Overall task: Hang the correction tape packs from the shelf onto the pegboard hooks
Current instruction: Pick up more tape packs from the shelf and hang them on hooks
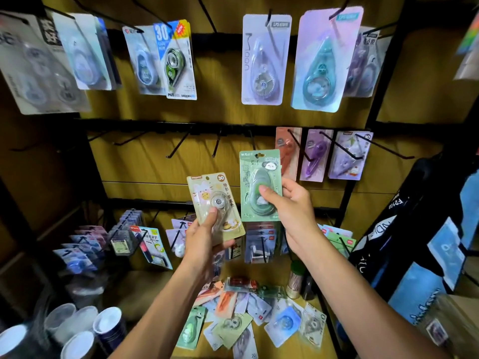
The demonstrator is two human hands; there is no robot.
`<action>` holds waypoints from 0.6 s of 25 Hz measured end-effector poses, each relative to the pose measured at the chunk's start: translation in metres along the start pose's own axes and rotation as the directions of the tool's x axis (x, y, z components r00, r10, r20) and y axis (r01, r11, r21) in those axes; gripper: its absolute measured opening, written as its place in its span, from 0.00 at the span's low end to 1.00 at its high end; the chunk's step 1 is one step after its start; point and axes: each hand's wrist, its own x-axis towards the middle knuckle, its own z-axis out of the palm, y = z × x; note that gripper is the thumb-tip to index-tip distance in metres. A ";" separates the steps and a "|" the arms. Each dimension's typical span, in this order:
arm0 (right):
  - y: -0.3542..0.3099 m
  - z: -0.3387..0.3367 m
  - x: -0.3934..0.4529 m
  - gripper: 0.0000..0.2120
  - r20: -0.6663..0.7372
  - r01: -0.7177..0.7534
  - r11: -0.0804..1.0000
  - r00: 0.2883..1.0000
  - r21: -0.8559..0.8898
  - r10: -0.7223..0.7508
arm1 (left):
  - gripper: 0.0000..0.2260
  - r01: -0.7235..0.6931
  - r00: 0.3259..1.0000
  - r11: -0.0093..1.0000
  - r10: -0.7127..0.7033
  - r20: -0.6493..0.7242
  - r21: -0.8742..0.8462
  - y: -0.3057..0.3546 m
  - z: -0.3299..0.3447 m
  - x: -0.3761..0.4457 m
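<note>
Two packs up, one per hand. Right hand (290, 200) pinches the green pack (260, 185) low on its card, thumb over the blister, so the hang hole at the top stays free; it sits just under an empty hook (252, 141), likely next to go on. Left hand (204, 234) grips the beige pack (216, 206) by its lower end, held lower, probably queued. More loose packs (259, 314) lie on the shelf below both forearms. Bare hooks (178, 147) run above the left hand.
</note>
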 end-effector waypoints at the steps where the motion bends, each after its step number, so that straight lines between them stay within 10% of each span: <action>1: 0.002 0.000 0.003 0.11 -0.006 -0.009 1.000 1.000 -0.003 0.009 | 0.06 -0.003 1.000 1.000 0.003 -0.001 0.005 0.000 -0.001 0.002; 15: 0.038 0.028 0.117 0.06 -0.063 -0.148 0.984 0.988 -0.102 0.142 | 0.09 0.039 0.996 0.998 -0.035 -0.076 0.046 -0.018 -0.023 0.072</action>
